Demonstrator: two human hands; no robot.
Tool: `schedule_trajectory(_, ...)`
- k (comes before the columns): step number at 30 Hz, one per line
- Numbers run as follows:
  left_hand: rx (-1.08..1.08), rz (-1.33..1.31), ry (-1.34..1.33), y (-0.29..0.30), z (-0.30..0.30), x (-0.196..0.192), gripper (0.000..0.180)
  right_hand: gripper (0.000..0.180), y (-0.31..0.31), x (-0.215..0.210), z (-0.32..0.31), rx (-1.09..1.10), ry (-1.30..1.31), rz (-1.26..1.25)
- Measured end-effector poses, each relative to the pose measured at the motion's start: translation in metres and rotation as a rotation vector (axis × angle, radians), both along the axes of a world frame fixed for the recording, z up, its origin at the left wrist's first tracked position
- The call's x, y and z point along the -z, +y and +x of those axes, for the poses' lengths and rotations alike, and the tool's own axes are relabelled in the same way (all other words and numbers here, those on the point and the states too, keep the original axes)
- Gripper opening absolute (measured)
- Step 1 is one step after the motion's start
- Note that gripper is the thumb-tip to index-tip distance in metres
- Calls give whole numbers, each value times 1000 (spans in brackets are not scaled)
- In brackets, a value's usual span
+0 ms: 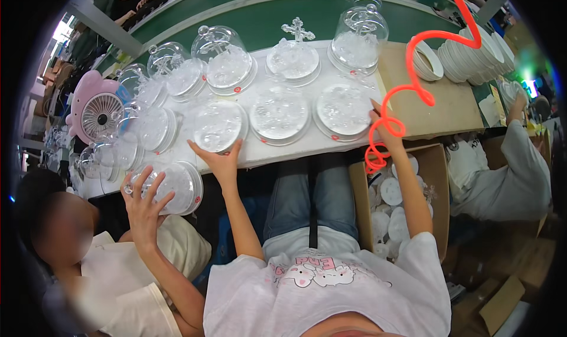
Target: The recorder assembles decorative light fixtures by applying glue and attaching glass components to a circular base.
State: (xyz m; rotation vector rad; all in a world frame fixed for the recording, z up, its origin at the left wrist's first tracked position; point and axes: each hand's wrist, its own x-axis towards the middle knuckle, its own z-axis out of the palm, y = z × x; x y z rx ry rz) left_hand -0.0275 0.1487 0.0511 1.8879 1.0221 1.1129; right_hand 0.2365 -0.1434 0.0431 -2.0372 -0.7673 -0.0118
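Note:
My left hand (pixel 220 163) is open, its thumb and fingers spread at the near edge of a round clear-and-white base (pixel 217 126). At the right end of the front row, my right hand (pixel 387 134) reaches the edge of another round base (pixel 344 110). Its fingers look stretched out, partly covered by an orange-red coiled hose (pixel 394 123). Between these two stands a similar base (pixel 280 114) topped with clear, shiny pieces. Behind them, a base (pixel 293 61) carries an upright clear cross (pixel 297 29). Glass-like domes (pixel 220 41) cover several others.
At my left, a co-worker's hand (pixel 143 204) holds a domed base (pixel 180 187). A pink fan (pixel 100 110) stands at the far left. White bowl-shaped stacks (pixel 472 56) rest on cardboard (pixel 434 98) at right. Below, a carton (pixel 435 219) holds white discs (pixel 391 191).

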Motion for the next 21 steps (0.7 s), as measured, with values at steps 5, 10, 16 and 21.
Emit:
schedule_trajectory(5,-218,158,24,-5,10,8,96,30,39,-9,-13,53,-16,39)
schedule_trajectory(10,-385,389,57,-8,4,27,77,32,49,-1,-16,-152,363,331)
schedule_trajectory(16,99,258,-126,-107,17,16,40,26,-76,23,-50,242,388,485)
schedule_trajectory(21,1080,-282,-117,-227,61,-4,78,21,-118,-1,-142,724,463,523)
